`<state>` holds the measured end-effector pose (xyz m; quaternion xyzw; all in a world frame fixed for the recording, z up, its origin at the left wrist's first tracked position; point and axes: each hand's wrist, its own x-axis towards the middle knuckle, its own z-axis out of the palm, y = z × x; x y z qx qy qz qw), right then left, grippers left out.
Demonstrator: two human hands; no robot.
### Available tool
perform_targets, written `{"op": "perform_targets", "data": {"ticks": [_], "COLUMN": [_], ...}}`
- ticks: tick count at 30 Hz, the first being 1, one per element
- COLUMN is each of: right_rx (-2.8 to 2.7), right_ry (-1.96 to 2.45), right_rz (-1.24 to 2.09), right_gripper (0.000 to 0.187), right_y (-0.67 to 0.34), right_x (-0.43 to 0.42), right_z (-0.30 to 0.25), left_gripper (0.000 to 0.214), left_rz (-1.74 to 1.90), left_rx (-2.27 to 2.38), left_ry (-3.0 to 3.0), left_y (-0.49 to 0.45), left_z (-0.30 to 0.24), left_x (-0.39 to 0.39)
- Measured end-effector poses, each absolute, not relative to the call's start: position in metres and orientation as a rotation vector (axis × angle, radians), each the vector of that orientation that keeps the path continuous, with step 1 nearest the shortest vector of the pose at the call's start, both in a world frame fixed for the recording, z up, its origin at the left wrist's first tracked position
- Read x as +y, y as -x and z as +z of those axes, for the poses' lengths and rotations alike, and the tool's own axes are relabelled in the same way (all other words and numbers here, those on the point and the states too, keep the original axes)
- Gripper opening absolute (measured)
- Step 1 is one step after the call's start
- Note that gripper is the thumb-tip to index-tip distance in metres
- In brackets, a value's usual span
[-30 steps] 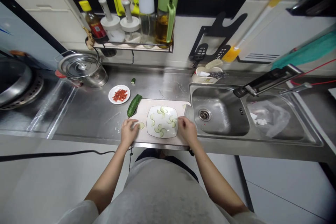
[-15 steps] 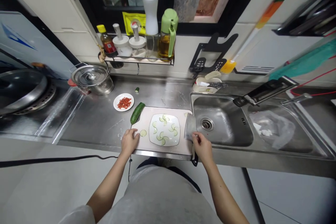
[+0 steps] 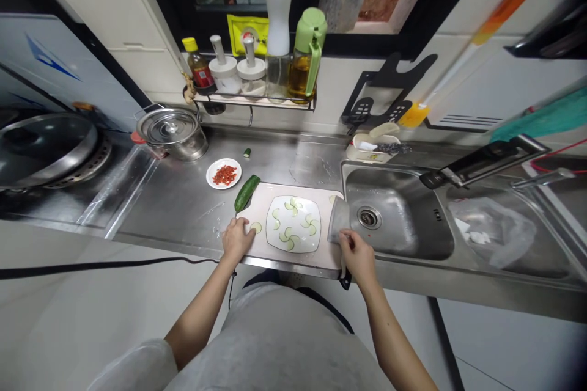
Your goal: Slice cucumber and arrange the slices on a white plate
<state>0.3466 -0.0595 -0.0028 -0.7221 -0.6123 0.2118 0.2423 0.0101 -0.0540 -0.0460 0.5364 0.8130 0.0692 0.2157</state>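
Note:
My left hand (image 3: 237, 239) rests at the left edge of the pale cutting board (image 3: 257, 250), fingers apart, the thumb beside a round cucumber slice (image 3: 257, 228). Behind that hand, a dark green cucumber piece (image 3: 246, 193) lies at the board's back left corner. On the board, a white square plate (image 3: 301, 205) bears thin cucumber slices (image 3: 289, 238) set in curved pinwheels. A cleaver (image 3: 338, 220) lies along the board's right side, its handle toward me. My right hand (image 3: 360, 256) is closed, thumb and fingertips pinched at the cleaver where blade meets handle.
A small plate (image 3: 209, 175) of chopped red pieces and a cucumber end (image 3: 247, 152) lie behind. A lidded pot (image 3: 183, 140) and a wok (image 3: 50, 146) stand left. The sink (image 3: 413, 238) adjoins the board's right. Above is a condiment rack (image 3: 275, 101).
The view has shifted slightly, so the counter appears farther right. My left hand has moved a little closer to the round cucumber slice. The right hand stays at the cleaver.

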Motion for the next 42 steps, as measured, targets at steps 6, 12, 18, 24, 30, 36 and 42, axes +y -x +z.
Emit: {"op": "perform_targets", "data": {"ticks": [6,12,18,24,30,36,42], "right_rx": [-1.711,-1.730,-1.716,-1.711,-1.700,-1.594,-1.600], "right_ry": [1.995,1.968,1.963,1.980,1.955,1.841,1.550], "right_rz": [0.615,0.598,0.636,0.666,0.680,0.786,1.137], "right_gripper": [0.046,0.045,0.043,0.044,0.043,0.037,0.030], "right_y": [-0.340,-0.340,-0.337,-0.336,-0.337,-0.319,-0.277], "right_x": [-0.063,-0.067,-0.069,-0.074,-0.079,-0.075,-0.052], "right_z": [-0.007,-0.011,-0.012,-0.010,-0.009,-0.006,0.009], "left_gripper": [0.024,0.031,0.025,0.020,0.015,0.033,0.041], "left_rz": [0.232,0.256,0.262,0.314,0.540,1.013,1.070], "left_rx": [2.220,2.229,2.218,2.205,2.093,1.679,1.245], "left_ry": [-1.497,-1.502,-1.522,-1.526,-1.353,-0.941,-0.872], "left_y": [-0.013,-0.016,-0.019,-0.021,-0.023,-0.031,-0.053], "left_z": [-0.050,-0.052,-0.056,-0.057,-0.056,-0.046,0.001], "left_x": [-0.055,-0.056,-0.056,-0.058,-0.063,-0.063,-0.058]}}
